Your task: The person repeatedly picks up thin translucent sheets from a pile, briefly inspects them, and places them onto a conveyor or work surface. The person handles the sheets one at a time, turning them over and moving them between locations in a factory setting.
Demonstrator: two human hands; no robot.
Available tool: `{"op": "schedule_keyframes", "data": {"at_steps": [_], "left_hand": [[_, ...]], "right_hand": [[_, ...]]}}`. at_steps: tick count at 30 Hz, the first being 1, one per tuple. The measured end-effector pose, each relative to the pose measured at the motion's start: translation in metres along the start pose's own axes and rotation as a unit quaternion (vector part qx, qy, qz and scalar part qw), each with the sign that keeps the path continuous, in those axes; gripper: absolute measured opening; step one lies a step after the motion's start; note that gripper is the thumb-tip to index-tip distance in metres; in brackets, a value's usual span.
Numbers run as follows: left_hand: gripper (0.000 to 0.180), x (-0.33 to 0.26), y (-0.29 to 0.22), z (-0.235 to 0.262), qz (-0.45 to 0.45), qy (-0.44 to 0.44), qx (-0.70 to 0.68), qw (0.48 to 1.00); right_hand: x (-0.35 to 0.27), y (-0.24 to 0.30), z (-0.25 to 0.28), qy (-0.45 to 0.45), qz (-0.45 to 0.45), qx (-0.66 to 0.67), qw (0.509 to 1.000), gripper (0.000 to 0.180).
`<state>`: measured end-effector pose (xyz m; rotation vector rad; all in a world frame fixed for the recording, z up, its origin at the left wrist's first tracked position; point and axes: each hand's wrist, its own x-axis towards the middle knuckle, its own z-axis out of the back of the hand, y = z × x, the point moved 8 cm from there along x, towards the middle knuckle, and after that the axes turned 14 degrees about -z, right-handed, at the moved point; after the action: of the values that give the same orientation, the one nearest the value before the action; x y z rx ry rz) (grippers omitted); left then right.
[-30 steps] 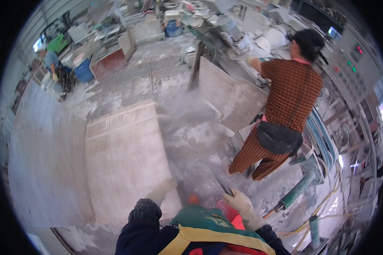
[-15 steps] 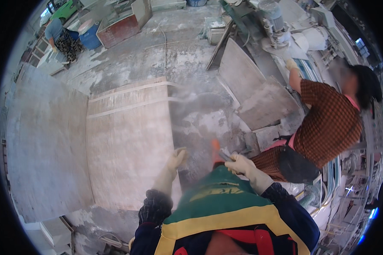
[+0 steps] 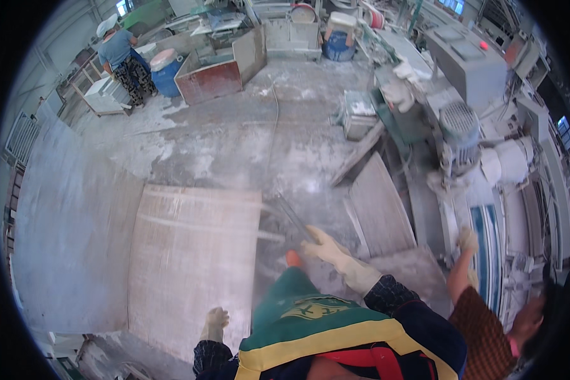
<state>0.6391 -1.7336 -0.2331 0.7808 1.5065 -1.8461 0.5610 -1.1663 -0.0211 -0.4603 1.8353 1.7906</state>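
My right hand (image 3: 329, 248), in a cream glove, reaches forward over the floor. Its fingers are closed round a long, thin grey metal bar (image 3: 291, 214), which points ahead and slightly left; its exact kind is unclear. Low on the left, my left hand (image 3: 215, 320), also gloved, hangs with fingers curled and nothing visible in them. It is nearest to the pale wooden board (image 3: 193, 253) on that side, and I cannot tell whether it touches. Two whitish strips (image 3: 199, 216) run across this board. My green apron (image 3: 297, 301) hangs between my arms, with an orange shoe tip (image 3: 292, 258) beyond it.
A larger grey board (image 3: 73, 234) stands at the far left. Slabs (image 3: 380, 206) lean on the right beside a machine with a motor (image 3: 459, 126). A co-worker's gloved hand (image 3: 467, 240) is near a striped bed. Another person (image 3: 123, 60) stands near a blue barrel (image 3: 166, 75).
My right hand has swung forward and left, with the bar stretched ahead. My left hand has dropped back, lower and left. The view has tilted up, and the co-worker appears lower at the right.
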Motion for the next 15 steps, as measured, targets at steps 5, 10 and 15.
{"op": "schedule_keyframes", "data": {"at_steps": [5,10,15], "left_hand": [[0.034,0.069,-0.101,-0.081,-0.002,-0.024,-0.126,0.992],[0.041,0.155,-0.29,-0.229,-0.201,0.059,-0.098,0.973],[0.039,0.158,-0.457,-0.368,-0.341,0.186,0.018,0.921]], "right_hand": [[0.103,0.071,0.038,0.032,-0.128,-0.046,0.99,0.073],[0.177,0.128,0.112,-0.051,-0.221,-0.001,0.974,0.064],[0.306,0.15,0.196,-0.109,-0.222,0.091,0.965,0.028]]}}
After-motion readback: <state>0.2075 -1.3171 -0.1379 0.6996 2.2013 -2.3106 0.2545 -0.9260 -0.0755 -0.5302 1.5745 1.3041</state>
